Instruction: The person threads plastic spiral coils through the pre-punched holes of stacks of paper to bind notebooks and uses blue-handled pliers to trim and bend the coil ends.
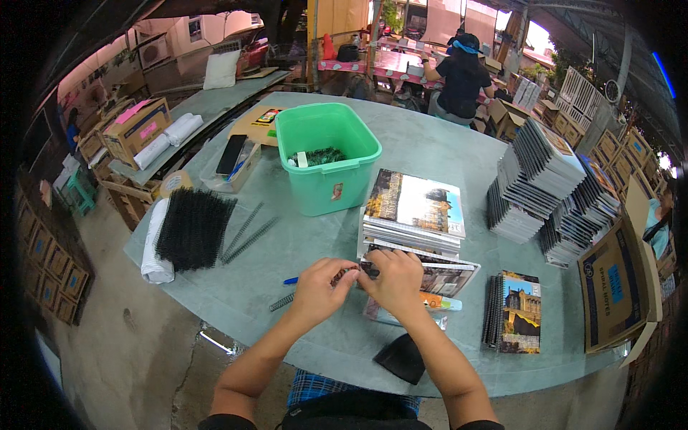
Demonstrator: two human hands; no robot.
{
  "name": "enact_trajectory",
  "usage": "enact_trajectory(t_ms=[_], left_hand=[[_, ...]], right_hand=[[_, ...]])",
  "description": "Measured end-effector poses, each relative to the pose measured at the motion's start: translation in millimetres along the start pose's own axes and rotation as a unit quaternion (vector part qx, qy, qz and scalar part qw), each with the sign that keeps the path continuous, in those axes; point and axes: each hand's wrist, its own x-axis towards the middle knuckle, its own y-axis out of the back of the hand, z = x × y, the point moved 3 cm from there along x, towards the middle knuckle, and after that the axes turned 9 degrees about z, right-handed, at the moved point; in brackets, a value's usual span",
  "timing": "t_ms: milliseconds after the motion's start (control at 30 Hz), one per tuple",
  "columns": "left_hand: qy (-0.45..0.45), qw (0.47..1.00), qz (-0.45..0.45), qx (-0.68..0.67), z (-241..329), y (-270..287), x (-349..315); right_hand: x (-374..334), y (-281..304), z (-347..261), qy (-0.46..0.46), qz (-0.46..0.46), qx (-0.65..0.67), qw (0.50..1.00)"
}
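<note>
Both sets of fingers pinch a black spiral coil at the notebook edge in lower centre, left hand steadying, right hand pressing pages flat, spare coils heaped left on the worktop.

Green tub, black coils (white wrap), blue pen.

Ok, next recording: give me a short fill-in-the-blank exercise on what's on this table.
1. The tub behind the stack of notebooks is ____ in colour.
2. Both hands, the left hand and the right hand, work a black spiral ____ at a notebook's edge.
3. The heap of black coils lies to the person's ____.

Missing words: green; coil; left
</note>
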Motion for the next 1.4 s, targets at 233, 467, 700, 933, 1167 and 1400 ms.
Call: enact_trajectory(t_ms=[233, 467, 700, 933, 1167, 1400], left_hand=[[0.146, 0.988, -0.044, -0.035, -3.3, -3.0, 3.0], [0.070, 0.993, -0.086, 0.026, -9.7, 4.6, 13.7], [0.125, 0.975, -0.183, 0.033, -10.6, 22.7, 27.2], [0.005, 0.994, -0.111, 0.013, -11.6, 19.0, 32.7], [-0.199, 0.973, -0.016, 0.111, 15.7, 6.4, 19.2], [0.026, 0.928, -0.341, 0.148, 22.7, -107.5, -86.2]], right_hand=[[-1.3, 5.9, -1.9, 0.009, -0.005, 0.038, 0.999], [1.5, 11.4, -1.0, 0.017, -0.018, 0.057, 0.998], [5.5, 2.1, -4.4, 0.002, -0.001, 0.061, 0.998], [6.3, 7.2, -0.3, -0.031, -0.046, 0.069, 0.996], [7.1, 8.5, 5.3, -0.028, -0.062, 0.092, 0.993], [6.4, 13.4, 1.1, -0.029, -0.056, 0.145, 0.987]])
